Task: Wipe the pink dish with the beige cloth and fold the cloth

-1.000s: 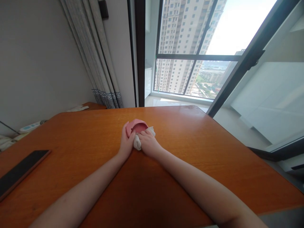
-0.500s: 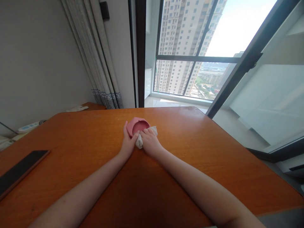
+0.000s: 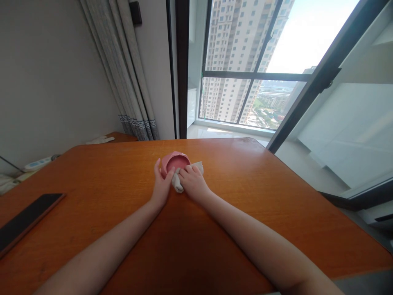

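A pink, faceted bowl-like pot (image 3: pixel 177 161) with a round opening sits near the far middle of the table, its opening tipped toward me. My left hand (image 3: pixel 161 183) grips its left side, thumb at the near rim and fingers around the outside. At the near right rim, my right hand (image 3: pixel 193 178) is closed on a white cloth (image 3: pixel 177 183), which pokes out on both sides of the fingers. The cloth lies against the rim. My right fingertips and part of the pot's near side are hidden.
The brown wooden table (image 3: pixel 260 196) stretches out around my arms. A flat black slab with a reddish edge (image 3: pixel 29 219) lies at the left. Beyond the table are a grey curtain (image 3: pixel 123 69) and a window (image 3: pixel 245 76). A white power strip (image 3: pixel 38 164) is off the left edge.
The pot has shifted slightly left and turned a little. My left hand has moved left with it, its fingers spread a bit wider. The cloth's near end has moved slightly left.
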### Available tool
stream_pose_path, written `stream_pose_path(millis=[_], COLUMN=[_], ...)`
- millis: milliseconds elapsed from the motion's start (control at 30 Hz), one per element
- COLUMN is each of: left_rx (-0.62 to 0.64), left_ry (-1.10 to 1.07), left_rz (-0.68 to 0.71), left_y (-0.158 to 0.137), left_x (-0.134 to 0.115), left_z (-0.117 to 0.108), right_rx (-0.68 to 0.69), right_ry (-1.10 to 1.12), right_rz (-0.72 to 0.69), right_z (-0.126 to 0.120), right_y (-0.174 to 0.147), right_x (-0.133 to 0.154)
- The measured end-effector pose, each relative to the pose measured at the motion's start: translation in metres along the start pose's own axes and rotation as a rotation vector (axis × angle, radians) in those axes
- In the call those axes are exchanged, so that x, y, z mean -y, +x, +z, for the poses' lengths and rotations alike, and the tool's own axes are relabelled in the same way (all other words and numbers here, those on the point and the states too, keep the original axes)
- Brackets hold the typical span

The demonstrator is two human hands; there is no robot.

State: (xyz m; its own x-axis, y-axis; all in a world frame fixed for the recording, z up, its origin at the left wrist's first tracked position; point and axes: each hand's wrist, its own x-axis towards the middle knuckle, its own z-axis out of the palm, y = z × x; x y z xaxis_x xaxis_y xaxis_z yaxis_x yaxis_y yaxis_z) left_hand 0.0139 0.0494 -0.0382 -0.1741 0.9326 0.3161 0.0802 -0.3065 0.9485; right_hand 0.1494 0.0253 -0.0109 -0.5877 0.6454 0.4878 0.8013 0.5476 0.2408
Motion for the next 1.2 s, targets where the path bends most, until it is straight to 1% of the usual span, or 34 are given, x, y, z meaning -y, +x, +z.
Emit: stream_pose_path(millis=[67, 133, 200, 267, 333, 400, 467, 567, 633, 733, 800, 867, 967, 1033, 1100, 1133, 1200], left_rx=[-0.015, -0.018, -0.01, 0.007, 0.059, 0.095, 0.095, 0.075, 0.068, 0.073, 0.098, 0.127, 0.106, 0.084, 0.104, 0.115, 0.114], left_ry=[-0.014, -0.017, 0.02, 0.103, 0.198, 0.247, 0.219, 0.121, 0.105, 0.157, 0.193, 0.212, 0.189, 0.096, -0.009, -0.03, 0.002], left_rz=[0.049, 0.067, 0.085, 0.14, 0.202, 0.219, 0.19, 0.117, 0.093, 0.113, 0.123, 0.129, 0.135, 0.102, 0.041, 0.016, -0.009], left_y=[-0.004, 0.0, 0.008, 0.017, 0.02, 0.018, 0.011, 0.003, 0.004, 0.013, 0.02, 0.023, 0.016, 0.006, -0.001, -0.003, -0.001], left_x=[0.003, 0.004, 0.001, -0.005, -0.013, -0.017, -0.016, -0.009, -0.005, -0.006, -0.011, -0.016, -0.019, -0.017, -0.012, -0.01, -0.007], left_z=[0.005, 0.004, -0.002, -0.01, -0.017, -0.018, -0.014, -0.006, -0.006, -0.012, -0.018, -0.021, -0.015, -0.008, -0.001, 0.001, 0.001], right_rx=[-0.017, -0.034, -0.049, -0.056, -0.05, -0.033, -0.029, -0.046, -0.047, -0.026, -0.016, -0.016, -0.029, -0.038, -0.043, -0.046, -0.053], right_ry=[0.008, 0.02, 0.028, 0.028, 0.021, 0.015, 0.02, 0.042, 0.065, 0.077, 0.059, 0.031, 0.006, 0.009, 0.026, 0.037, 0.054], right_rz=[-0.001, -0.026, -0.071, -0.099, -0.077, -0.039, -0.026, -0.082, -0.143, -0.202, -0.185, -0.132, -0.098, -0.117, -0.126, -0.129, -0.145], right_z=[0.0, -0.001, -0.001, 0.001, 0.003, 0.006, 0.009, 0.01, 0.01, 0.009, 0.009, 0.009, 0.01, 0.011, 0.013, 0.014, 0.015], right_y=[-0.001, 0.0, 0.001, 0.002, 0.002, 0.001, -0.001, -0.003, -0.002, 0.001, 0.002, 0.003, 0.001, -0.001, -0.002, -0.002, -0.001], right_x=[0.0, 0.0, -0.004, -0.008, -0.013, -0.015, -0.015, -0.013, -0.012, -0.014, -0.017, -0.02, -0.023, -0.022, -0.02, -0.019, -0.017])
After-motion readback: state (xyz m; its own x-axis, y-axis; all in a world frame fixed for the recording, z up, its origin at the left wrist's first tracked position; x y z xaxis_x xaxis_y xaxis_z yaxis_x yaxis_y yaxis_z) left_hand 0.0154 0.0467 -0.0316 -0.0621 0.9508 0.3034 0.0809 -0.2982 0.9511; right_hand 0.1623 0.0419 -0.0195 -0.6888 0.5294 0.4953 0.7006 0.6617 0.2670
